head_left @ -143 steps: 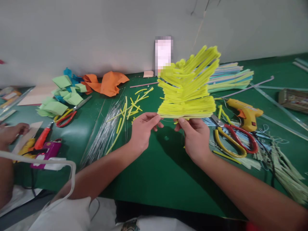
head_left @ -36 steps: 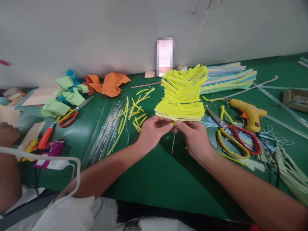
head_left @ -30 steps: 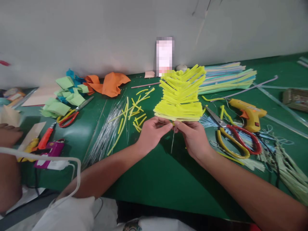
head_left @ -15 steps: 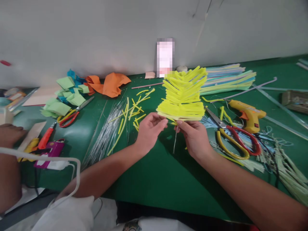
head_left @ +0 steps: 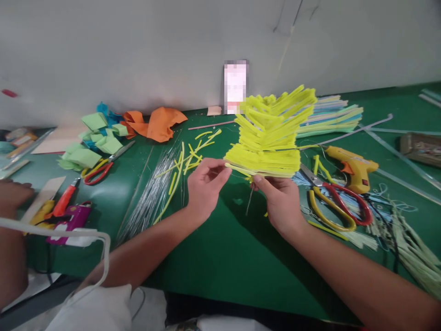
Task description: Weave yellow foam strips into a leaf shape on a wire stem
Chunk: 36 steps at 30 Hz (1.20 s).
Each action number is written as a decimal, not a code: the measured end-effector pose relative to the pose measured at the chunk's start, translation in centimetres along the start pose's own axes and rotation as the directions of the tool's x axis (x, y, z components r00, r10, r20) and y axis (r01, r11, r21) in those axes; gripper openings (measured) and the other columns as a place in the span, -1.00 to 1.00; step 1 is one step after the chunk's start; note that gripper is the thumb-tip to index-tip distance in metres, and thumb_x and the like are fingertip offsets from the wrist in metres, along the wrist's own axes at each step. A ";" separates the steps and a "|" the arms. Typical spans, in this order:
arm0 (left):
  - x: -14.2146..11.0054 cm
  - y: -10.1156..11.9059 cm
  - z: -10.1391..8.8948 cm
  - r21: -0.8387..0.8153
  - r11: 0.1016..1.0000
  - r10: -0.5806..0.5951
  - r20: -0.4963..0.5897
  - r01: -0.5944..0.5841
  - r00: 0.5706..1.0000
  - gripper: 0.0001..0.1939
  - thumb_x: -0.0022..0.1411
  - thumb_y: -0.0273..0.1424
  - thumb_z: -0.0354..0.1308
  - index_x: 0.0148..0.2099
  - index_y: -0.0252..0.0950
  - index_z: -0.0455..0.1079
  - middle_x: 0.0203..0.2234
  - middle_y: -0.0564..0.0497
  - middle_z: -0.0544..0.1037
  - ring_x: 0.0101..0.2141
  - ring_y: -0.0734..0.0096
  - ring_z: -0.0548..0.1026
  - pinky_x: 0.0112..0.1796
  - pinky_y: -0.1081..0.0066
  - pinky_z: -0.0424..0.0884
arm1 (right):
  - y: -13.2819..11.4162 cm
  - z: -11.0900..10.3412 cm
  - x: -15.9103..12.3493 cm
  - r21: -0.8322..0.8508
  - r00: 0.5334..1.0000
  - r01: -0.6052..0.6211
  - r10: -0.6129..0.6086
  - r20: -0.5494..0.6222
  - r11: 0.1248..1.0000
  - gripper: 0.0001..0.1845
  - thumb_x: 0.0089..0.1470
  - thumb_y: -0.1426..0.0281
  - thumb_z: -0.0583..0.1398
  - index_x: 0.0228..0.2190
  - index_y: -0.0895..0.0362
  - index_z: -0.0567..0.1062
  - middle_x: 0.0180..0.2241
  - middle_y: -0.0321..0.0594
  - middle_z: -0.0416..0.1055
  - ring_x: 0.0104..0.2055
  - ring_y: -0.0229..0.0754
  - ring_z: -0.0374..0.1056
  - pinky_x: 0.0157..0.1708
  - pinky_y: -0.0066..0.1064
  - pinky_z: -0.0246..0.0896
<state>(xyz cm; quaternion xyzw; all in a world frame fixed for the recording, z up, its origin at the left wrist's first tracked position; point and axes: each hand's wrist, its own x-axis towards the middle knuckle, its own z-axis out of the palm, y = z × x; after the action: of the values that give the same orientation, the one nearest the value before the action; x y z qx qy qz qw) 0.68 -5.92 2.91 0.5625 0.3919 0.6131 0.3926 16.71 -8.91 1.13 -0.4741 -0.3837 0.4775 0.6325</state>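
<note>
Both hands are at a bright yellow leaf-shaped piece made of pipe cleaners [head_left: 267,138], raised above the table with its rows slanting out from a middle line. My right hand [head_left: 280,197] grips its lower middle, thumb on top, and a thin wire stem [head_left: 250,201] hangs below the fingers. At the lower left edge, my left hand [head_left: 206,186] pinches the end of a pale yellow pipe cleaner [head_left: 237,170]. Cut yellow pipe cleaner bits [head_left: 191,156] and a bundle of thin wires [head_left: 151,197] lie by my left hand. Large scissors [head_left: 332,200] rest right of my right hand.
A yellow glue gun [head_left: 354,168] lies at the right, near tassels [head_left: 406,234]. Pastel pipe cleaners [head_left: 337,115] sit behind. A phone [head_left: 236,87] leans on the wall. Orange paper [head_left: 161,124], green paper [head_left: 79,154] and smaller scissors [head_left: 103,168] are left. Another person's hand [head_left: 14,197] is at far left.
My left hand has moved slightly left and now pinches the pale pipe cleaner's end at the edge. The yellow piece has tilted, its top leaning right. My right hand keeps its hold.
</note>
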 end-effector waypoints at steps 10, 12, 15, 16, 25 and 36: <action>0.5 0.1 -0.6 -0.008 0.994 0.106 0.137 -0.105 0.985 -0.84 0.17 -0.45 0.31 -0.16 -0.17 0.58 -0.39 0.07 0.49 -0.43 0.59 0.42 -0.43 0.53 0.37 | -0.3 0.1 -0.2 0.005 1.000 0.002 -0.002 0.001 1.000 -0.86 -0.07 0.30 0.38 -0.51 0.09 0.58 -0.52 -0.31 0.50 -0.43 -0.23 0.39 -0.33 -0.34 0.31; 0.7 0.2 -0.7 0.026 0.986 0.160 0.145 -0.165 0.976 -0.90 0.16 -0.47 0.31 -0.24 -0.20 0.56 -0.38 0.06 0.50 -0.39 0.57 0.44 -0.40 0.52 0.40 | 0.1 -0.1 -0.1 0.031 1.000 -0.011 0.010 0.017 0.999 -0.85 -0.04 0.29 0.38 -0.51 0.09 0.58 -0.54 -0.31 0.48 -0.45 -0.24 0.38 -0.34 -0.35 0.30; 1.0 0.5 -0.8 0.052 0.972 0.219 0.167 -0.231 0.961 -0.92 0.16 -0.49 0.30 -0.27 -0.23 0.53 -0.36 0.04 0.49 -0.35 0.54 0.46 -0.37 0.51 0.43 | 0.6 -0.4 0.0 0.049 0.999 -0.034 0.032 0.039 0.998 -0.83 -0.02 0.27 0.37 -0.51 0.09 0.57 -0.54 -0.31 0.47 -0.45 -0.24 0.37 -0.35 -0.35 0.28; 1.0 0.5 -0.8 0.057 0.969 0.228 0.178 -0.241 0.957 -0.92 0.16 -0.49 0.30 -0.25 -0.23 0.52 -0.35 0.04 0.49 -0.34 0.53 0.46 -0.37 0.51 0.44 | 0.6 -0.4 0.0 0.054 0.998 -0.043 0.041 0.040 0.998 -0.83 -0.02 0.26 0.37 -0.49 0.09 0.57 -0.54 -0.31 0.47 -0.45 -0.24 0.37 -0.35 -0.35 0.27; 1.3 0.5 -1.2 0.130 0.949 0.250 0.236 -0.286 0.939 -0.85 0.19 -0.52 0.27 -0.18 -0.21 0.54 -0.31 0.02 0.53 -0.32 0.52 0.48 -0.34 0.49 0.45 | 0.8 -0.3 0.2 0.070 0.997 -0.070 0.068 0.030 0.995 -0.82 -0.03 0.26 0.39 -0.42 0.09 0.58 -0.54 -0.32 0.47 -0.47 -0.26 0.34 -0.38 -0.37 0.25; 1.5 0.3 -1.7 0.198 0.887 0.348 0.307 -0.417 0.886 -0.81 0.20 -0.54 0.24 -0.14 -0.22 0.53 -0.26 -0.01 0.57 -0.28 0.47 0.53 -0.34 0.46 0.50 | 0.8 -0.4 0.1 0.047 0.995 -0.098 0.097 0.020 0.994 -0.80 -0.05 0.25 0.38 -0.43 0.10 0.57 -0.54 -0.31 0.46 -0.46 -0.24 0.34 -0.35 -0.36 0.25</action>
<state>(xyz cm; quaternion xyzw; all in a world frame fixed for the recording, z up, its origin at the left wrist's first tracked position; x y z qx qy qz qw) -1.14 -4.67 3.66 0.7518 0.2930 0.5422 0.2344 16.90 -8.82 0.27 -0.4729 -0.3541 0.5210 0.6161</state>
